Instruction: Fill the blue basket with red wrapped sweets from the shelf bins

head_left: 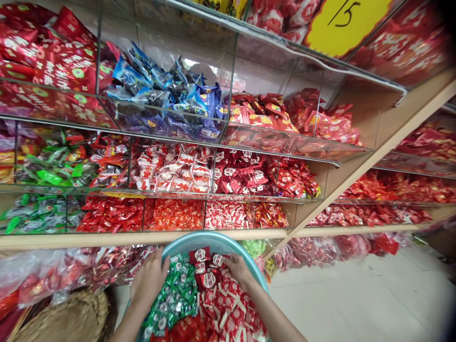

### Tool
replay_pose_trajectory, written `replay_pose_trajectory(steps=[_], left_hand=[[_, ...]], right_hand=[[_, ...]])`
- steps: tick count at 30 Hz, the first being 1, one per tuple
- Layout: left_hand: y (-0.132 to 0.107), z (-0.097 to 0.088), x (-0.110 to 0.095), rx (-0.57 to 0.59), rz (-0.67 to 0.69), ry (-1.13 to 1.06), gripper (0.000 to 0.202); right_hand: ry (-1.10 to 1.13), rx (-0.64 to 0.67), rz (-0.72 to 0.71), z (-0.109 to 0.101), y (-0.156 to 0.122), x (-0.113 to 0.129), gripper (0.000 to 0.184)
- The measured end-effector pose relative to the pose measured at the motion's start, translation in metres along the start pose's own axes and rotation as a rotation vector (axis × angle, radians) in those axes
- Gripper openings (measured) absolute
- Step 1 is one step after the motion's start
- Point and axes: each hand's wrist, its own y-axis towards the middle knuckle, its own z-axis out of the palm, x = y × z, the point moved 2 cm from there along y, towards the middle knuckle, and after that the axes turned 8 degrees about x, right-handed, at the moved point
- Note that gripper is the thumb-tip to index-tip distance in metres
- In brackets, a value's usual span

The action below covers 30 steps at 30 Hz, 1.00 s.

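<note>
**Kid:** Teal plastic, that's the basket (210, 239)! It sits low, right in front of the person, just under the wooden shelf (142, 236).

**Helper:** Yes. It is full of small wrapped candies. Green candies (174, 297) lie on the left side and red and white candies (228, 304) on the right.

**Kid:** What are the hands doing?

**Helper:** The left hand (149, 280) lies flat on the green ones, fingers spread and loose. The right hand (238, 267) rests on the red ones near the far rim. Its fingers curl a bit around some packs, but I cannot tell if it really pinches one.

**Kid:** Are the candies hard to pick up?

**Helper:** I think each one is very light. The shiny wrappers look slippery and crinkly, so they may slide off each other. Scooping a small bunch with bent fingers would likely work best, or pinching one by its twisted end.

**Kid:** And the basket?

**Helper:** Stiff, I guess, and heavy when this full. Holding it by the rim with both hands seems safest.

**Kid:** So many bins (171, 171) above, all packed!
</note>
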Motion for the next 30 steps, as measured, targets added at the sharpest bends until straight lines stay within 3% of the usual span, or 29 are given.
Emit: replay_pose_trajectory(steps=[5, 8, 10, 12, 14, 18, 21, 24, 27, 30], left_hand=[[0.0, 0.002, 0.001, 0.004, -0.013, -0.007, 0.044], [0.002, 0.005, 0.002, 0.004, -0.017, -0.004, 0.045], [0.003, 0.007, 0.003, -0.007, -0.013, -0.005, 0.046], [0.004, 0.009, 0.004, -0.014, -0.001, -0.009, 0.047], [0.005, 0.01, 0.006, -0.01, 0.008, -0.009, 0.048], [0.005, 0.009, 0.006, 0.001, -0.004, -0.007, 0.046], [0.003, 0.006, 0.004, 0.009, -0.014, -0.012, 0.046], [0.002, 0.003, 0.002, 0.012, -0.009, -0.016, 0.046], [0.003, 0.005, 0.003, 0.013, -0.003, -0.015, 0.047], [0.004, 0.009, 0.005, -0.007, 0.004, -0.003, 0.047]], right_hand=[[-0.009, -0.077, -0.025, -0.005, -0.004, -0.006, 0.038], [-0.167, -0.123, -0.024, -0.011, -0.005, -0.007, 0.033], [-0.332, -0.154, -0.082, -0.015, -0.01, 0.005, 0.028], [-0.54, -0.212, -0.205, -0.019, -0.021, 0.033, 0.028], [-0.722, -0.286, -0.368, -0.021, -0.038, 0.075, 0.03], [-0.839, -0.506, -0.736, -0.027, -0.073, 0.179, 0.032], [-0.916, -0.705, -0.932, -0.032, -0.078, 0.24, 0.026], [-1.127, -0.806, -0.958, -0.034, -0.06, 0.271, 0.036], [-1.266, -0.796, -0.862, -0.034, -0.038, 0.281, 0.048], [-1.294, -0.773, -0.796, -0.032, -0.026, 0.284, 0.047]])
